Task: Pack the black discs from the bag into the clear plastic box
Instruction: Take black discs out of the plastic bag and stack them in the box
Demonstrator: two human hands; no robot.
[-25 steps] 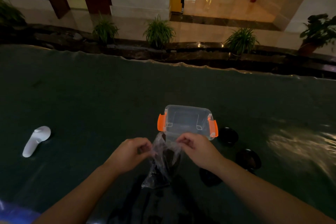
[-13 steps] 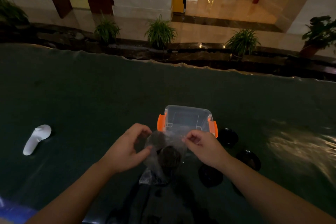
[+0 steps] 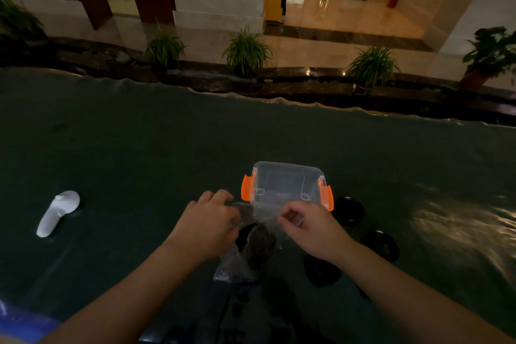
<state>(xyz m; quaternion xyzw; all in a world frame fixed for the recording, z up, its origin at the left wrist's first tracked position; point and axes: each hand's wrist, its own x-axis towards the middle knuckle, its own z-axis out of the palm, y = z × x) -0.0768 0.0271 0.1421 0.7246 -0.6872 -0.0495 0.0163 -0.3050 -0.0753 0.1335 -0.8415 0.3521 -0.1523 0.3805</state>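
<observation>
Pinching the bag's mouth from both sides: right hand has thumb and forefinger nipped on the right lip of the clear plastic bag, other fingers curled under. Left hand sits at the left lip, fingers curled over the film and apparently holding it; exact contact is hidden behind the knuckles, so can't tell thumb position.

Bag hangs between the hands just near side of the clear plastic box, its top edge overlapping the box's near wall in view. A dark lump shows through the film mid-bag, likely discs, count unreadable. Box is open-topped, orange latches flipped out on both ends, looks empty inside.

Three black discs already loose on the table to the right of the box and under the right wrist.

Handling call: film is thin, limp, slick and crinkly, so no structure; hold it at the rim only and keep the mouth spread. Discs look rigid, flat and light, glossy so probably slippery; take by the edge, not the face. Dim light, dark discs on the dark table cover: easy to miss one.

White handheld controller lies well off to the left, not involved.
</observation>
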